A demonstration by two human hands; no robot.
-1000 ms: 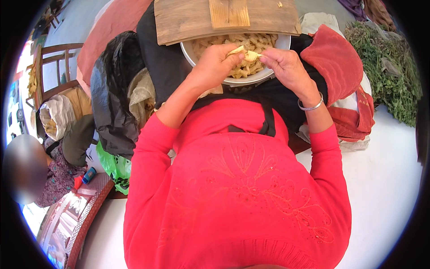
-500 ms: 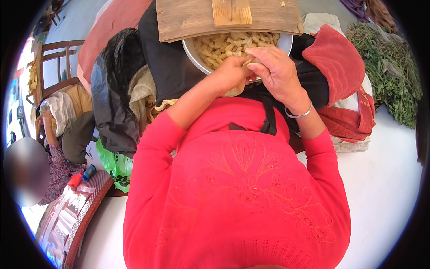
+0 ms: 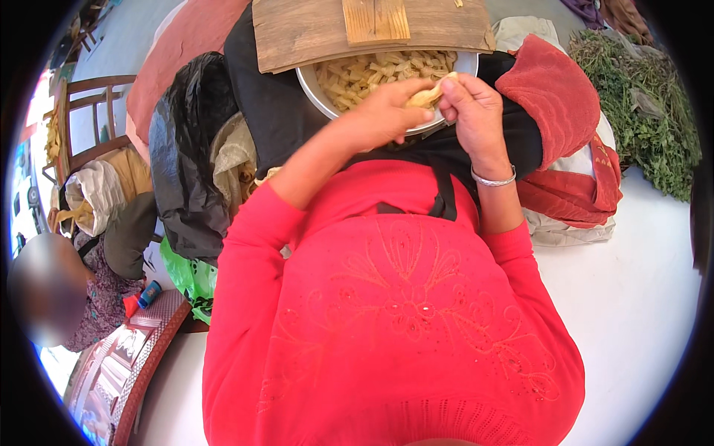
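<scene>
Left hand (image 3: 387, 115) now lifted off the heap, fingers curled under a pale yellow dough piece (image 3: 430, 94), right hand (image 3: 472, 111) pinching its other end, held just above the near rim of the metal bowl (image 3: 316, 93), wooden board (image 3: 312, 30) beyond unchanged.

The metal bowl (image 3: 316, 83) is silvery grey, and the cut pieces (image 3: 364, 73) inside it are pale yellow. The board (image 3: 312, 30) lying across the bowl's far rim is light brown wood with darker grain. The piece (image 3: 430, 94) pinched over the bowl's near rim is pale yellow-beige. Below the bowl, the sweater (image 3: 401, 320) is bright coral red with tone-on-tone floral embroidery. Right of the bowl, the herbs (image 3: 639, 104) are dull green; left of it, the plastic bag (image 3: 186, 156) is glossy black.
</scene>
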